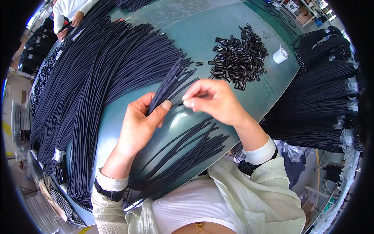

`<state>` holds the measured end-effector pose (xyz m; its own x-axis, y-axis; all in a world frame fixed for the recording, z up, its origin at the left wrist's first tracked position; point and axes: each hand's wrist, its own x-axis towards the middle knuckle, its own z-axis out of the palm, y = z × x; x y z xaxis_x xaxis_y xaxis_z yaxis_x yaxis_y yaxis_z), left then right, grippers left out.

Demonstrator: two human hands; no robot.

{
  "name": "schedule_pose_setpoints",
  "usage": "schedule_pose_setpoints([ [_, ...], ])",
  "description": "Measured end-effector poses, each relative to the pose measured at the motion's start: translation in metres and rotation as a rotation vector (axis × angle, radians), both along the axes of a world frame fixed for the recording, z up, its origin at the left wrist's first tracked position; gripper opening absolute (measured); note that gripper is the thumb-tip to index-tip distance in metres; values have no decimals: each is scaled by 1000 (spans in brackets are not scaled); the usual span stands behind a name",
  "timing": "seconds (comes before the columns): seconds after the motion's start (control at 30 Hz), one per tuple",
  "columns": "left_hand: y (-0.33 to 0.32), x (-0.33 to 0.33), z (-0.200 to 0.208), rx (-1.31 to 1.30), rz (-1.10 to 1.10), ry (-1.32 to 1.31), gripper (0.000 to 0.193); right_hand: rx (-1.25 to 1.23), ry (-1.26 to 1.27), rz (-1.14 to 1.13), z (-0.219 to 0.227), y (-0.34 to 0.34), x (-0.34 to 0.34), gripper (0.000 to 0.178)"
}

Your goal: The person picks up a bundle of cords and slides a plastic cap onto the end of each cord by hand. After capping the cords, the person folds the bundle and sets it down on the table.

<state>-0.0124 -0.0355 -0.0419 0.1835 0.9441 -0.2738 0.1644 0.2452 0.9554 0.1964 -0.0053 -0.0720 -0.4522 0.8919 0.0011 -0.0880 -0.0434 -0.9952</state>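
My left hand (140, 121) is closed around a bundle of black braided cords (168, 84), its thumb across the front. The cords' cut ends point up and away from me. Just right of that thumb, my right hand (219, 100) pinches a tiny dark piece between thumb and fingertips; whether it is a cord's end or a small sleeve, I cannot tell. Beyond my right hand lies a heap of short, glossy black sleeves (238, 58), with a single sleeve (199, 63) apart on its left. Below my hands, more black cords (191, 152) rest along the table's near edge.
A large spread of black cords (113, 58) covers the table's left side. A white roll (280, 56) stands right of the heap on the green table (187, 31). Thick cord bundles (315, 97) hang at the right. At the far left, another person's hands (76, 19) work.
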Motion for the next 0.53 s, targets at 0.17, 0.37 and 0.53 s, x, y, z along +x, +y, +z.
schedule_pose_setpoints([
  [0.17,0,8,7,-1,-58,29,16,8,-2,119,-2,-6,-8,9],
  [0.37,20,-14,-5,12,-33,155,17,714,-598,84,-3,25,24,16],
  [0.53,25,-16,-11,-31,-4,94,32,829,-1113,-114,-10,78,31,23],
])
